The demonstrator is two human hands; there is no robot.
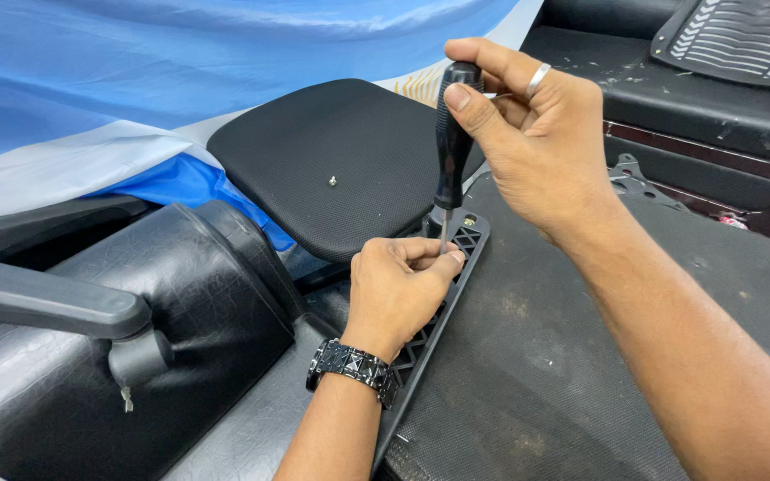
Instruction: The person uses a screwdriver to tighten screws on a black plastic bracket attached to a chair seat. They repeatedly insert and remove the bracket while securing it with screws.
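Screwdriver (453,134): black-handled, held upright near the middle of the view; its thin metal shaft points down to the upper end of the grille, just above the left fingertips.
Right hand (532,134): wrapped around the top of the screwdriver handle, thumb pressed along its side; a silver ring (537,79) sits on one finger.
Left hand (398,289): curled, resting on the grille; its fingertips pinch at the shaft tip. What lies between them is too small to tell.
Watch (354,366): black, studded band on the left wrist.
Grille (421,343): long, narrow black plastic strip with a lattice of openings, running from the screwdriver tip down toward the lower edge of the view, partly covered by the left hand.
Mat (563,356): dark, worn, textured surface to the right of the grille, under the right forearm.
Pad (340,160): black, textured, flat cushion with rounded corners, behind the left hand; a small screw (332,182) stands near its middle.
Seat (180,312): black leather, cracked, to the left of the grille.
Armrest (46,303): grey, at the left edge, above the seat.
Sheet (180,71): blue and white plastic covering across the upper left.
Panel (741,40): black, ribbed with pale stripes, in the upper right corner.
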